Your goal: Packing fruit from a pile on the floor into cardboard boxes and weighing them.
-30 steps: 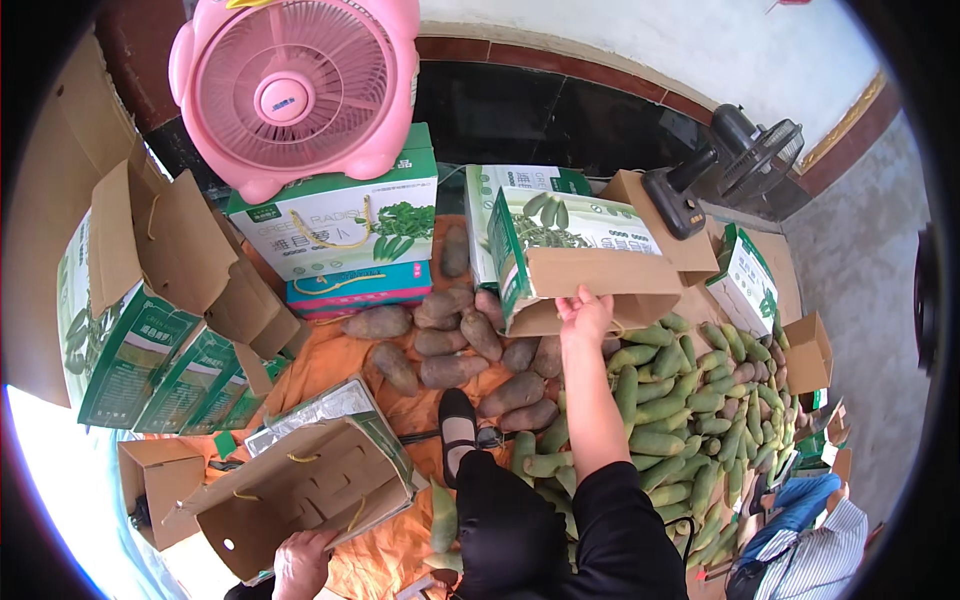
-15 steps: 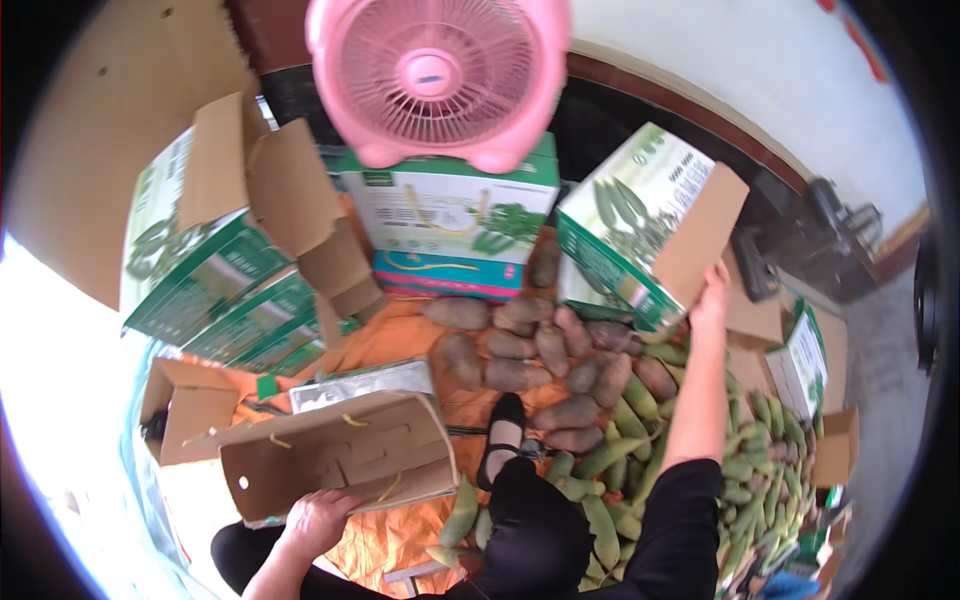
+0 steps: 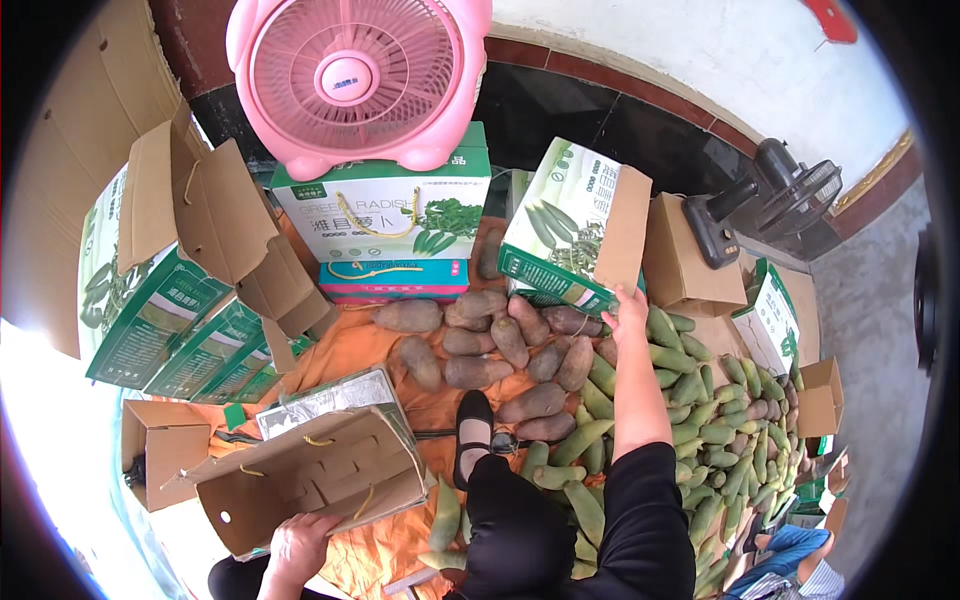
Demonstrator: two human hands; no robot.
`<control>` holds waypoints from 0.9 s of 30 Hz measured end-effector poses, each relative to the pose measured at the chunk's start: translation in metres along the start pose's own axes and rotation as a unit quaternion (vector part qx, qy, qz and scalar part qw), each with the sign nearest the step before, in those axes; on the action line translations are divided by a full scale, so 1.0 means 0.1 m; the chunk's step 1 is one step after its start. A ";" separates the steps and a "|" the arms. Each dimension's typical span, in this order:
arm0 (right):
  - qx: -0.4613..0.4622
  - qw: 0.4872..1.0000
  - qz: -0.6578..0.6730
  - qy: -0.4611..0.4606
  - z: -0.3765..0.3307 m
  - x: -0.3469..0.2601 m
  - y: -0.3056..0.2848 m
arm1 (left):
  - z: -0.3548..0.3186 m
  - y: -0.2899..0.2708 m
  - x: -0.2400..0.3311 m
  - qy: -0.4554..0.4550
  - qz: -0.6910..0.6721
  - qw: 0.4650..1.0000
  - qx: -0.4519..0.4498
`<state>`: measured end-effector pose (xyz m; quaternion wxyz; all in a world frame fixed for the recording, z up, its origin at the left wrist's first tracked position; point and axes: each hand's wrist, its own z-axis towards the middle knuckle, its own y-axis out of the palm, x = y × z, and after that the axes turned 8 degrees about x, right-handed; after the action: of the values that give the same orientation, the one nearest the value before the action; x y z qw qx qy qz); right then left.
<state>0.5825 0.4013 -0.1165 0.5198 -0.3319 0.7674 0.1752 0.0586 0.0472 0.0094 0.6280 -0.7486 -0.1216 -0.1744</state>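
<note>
My left hand point(image 3: 300, 545) grips the near rim of an open brown cardboard box point(image 3: 235, 500), thumb on the outer edge and fingers over the side. The box lies tilted before my left knee, with yellow cord loops on its inner walls. My right arm reaches forward, and my right hand point(image 3: 628, 312) holds the lower corner of a white-and-green carton point(image 3: 565, 215) at its raised brown flap. This carton rests on or just above another one, mostly hidden. Below it lie brown-red oblong roots point(image 3: 535, 402) and long green radishes point(image 3: 590, 440).
A pink box fan point(image 3: 345, 80) stands on a green-and-white carton point(image 3: 375, 235). Stacked open cartons point(image 3: 165, 290) rise at the left. A large radish heap point(image 3: 720, 430) spreads at the right. Behind it a black fan point(image 3: 795, 190) leans by a brown box point(image 3: 685, 260). Another person's arm point(image 3: 815, 560) shows lower right.
The view has swung to the right, so everything sits further left in the picture. Both hands keep their holds on the two boxes. Another person has come into view at the lower right.
</note>
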 end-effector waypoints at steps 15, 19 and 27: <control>-0.050 0.989 0.102 -0.091 -0.36 -0.77 0.39 | 0.01 -0.03 0.03 -0.005 -0.006 1.000 0.000; -0.065 0.981 0.167 -0.076 -0.48 -0.85 0.35 | 0.00 -0.01 0.03 -0.005 -0.003 1.000 -0.001; -0.037 0.988 0.140 0.051 0.15 -0.22 0.14 | 0.03 -0.03 0.03 -0.003 -0.002 1.000 0.002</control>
<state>0.5883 0.4282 -0.1036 0.4379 -0.2484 0.8248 0.2575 0.0598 0.0505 0.0130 0.6287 -0.7476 -0.1252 -0.1736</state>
